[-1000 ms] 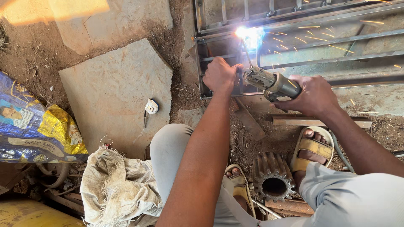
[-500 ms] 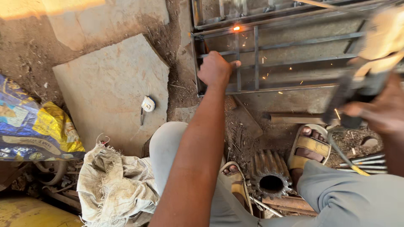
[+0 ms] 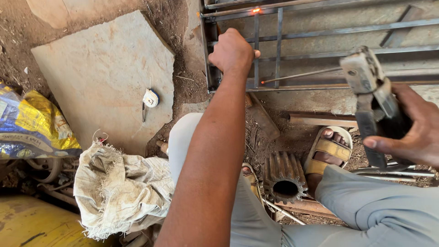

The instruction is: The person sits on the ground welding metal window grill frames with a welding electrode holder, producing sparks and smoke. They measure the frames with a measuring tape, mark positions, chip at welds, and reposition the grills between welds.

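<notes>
A seated person's knees frame a toothed steel gear (image 3: 284,177) lying on the dirt beside a sandalled foot (image 3: 328,151). The right hand (image 3: 411,128) is clenched around an electrode holder (image 3: 370,98), its welding rod (image 3: 302,75) pointing toward the metal grille (image 3: 320,32). Farther off, the left hand (image 3: 232,51) grips a grille bar, below a glowing weld spot (image 3: 256,10).

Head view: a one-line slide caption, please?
Left hand steadies metal grille; right hand holds electrode holder, rod tip glowing.
</notes>
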